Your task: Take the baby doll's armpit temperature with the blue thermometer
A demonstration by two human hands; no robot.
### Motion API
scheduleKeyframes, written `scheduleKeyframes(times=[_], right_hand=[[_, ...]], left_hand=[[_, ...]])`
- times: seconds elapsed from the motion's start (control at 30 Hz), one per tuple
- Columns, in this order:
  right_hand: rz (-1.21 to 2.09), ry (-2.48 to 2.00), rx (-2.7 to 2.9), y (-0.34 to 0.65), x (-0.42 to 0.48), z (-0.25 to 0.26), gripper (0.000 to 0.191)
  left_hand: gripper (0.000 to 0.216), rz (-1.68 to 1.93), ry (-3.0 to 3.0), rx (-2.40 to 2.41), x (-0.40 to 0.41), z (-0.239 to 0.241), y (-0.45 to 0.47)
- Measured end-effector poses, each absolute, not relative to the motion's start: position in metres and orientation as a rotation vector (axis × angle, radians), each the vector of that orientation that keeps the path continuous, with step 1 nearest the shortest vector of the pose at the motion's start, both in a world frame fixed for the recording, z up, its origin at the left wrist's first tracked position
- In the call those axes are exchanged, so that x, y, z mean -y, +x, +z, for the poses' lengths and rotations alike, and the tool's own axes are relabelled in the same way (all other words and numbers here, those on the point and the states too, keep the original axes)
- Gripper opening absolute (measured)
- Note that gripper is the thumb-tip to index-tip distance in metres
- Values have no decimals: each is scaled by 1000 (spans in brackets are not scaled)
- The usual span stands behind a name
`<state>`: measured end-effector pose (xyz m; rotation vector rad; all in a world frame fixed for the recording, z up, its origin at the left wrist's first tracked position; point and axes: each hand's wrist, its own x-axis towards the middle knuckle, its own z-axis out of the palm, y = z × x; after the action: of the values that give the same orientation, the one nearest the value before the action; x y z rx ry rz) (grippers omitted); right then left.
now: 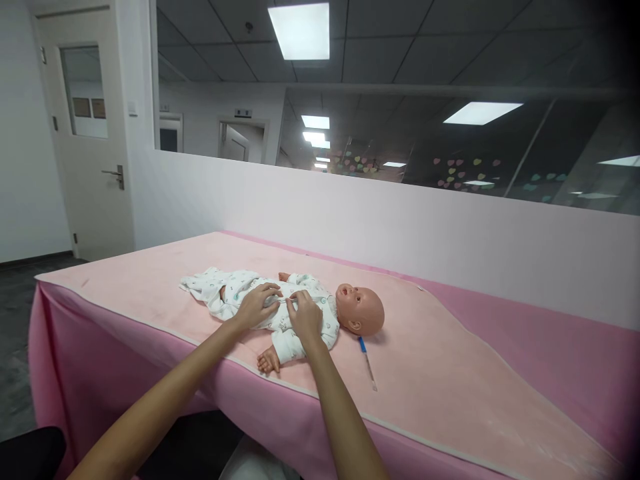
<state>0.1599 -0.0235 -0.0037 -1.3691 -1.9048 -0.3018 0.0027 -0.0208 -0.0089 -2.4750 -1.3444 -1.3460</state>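
Observation:
A baby doll [361, 309] lies on its back on a pink table [450, 373], head to the right, dressed in a white patterned romper [233, 288]. My left hand [256, 305] rests on the doll's belly with its fingers curled into the romper's front. My right hand [303, 315] sits on the doll's chest, fingers pinching the same fabric near the middle seam. The two hands almost touch. A thin thermometer with a blue end [367, 362] lies on the table just in front of the doll's head.
A pink cloth covers the table, whose front edge [300, 393] runs close to the doll's near arm. A low white partition with glass [400, 220] stands behind. A white door [87, 140] is at the far left.

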Motion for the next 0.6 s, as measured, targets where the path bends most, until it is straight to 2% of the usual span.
scheduleKeyframes(times=[0.3,0.6], right_hand=[[-281,-1401,1937,159,26,-2,16],[-298,-1388,1930,160,24,-4,16]], left_hand=[[21,-1143,-2359,1267,22,-10,10],[16,-1284,-2452,1287,24,-8,4]])
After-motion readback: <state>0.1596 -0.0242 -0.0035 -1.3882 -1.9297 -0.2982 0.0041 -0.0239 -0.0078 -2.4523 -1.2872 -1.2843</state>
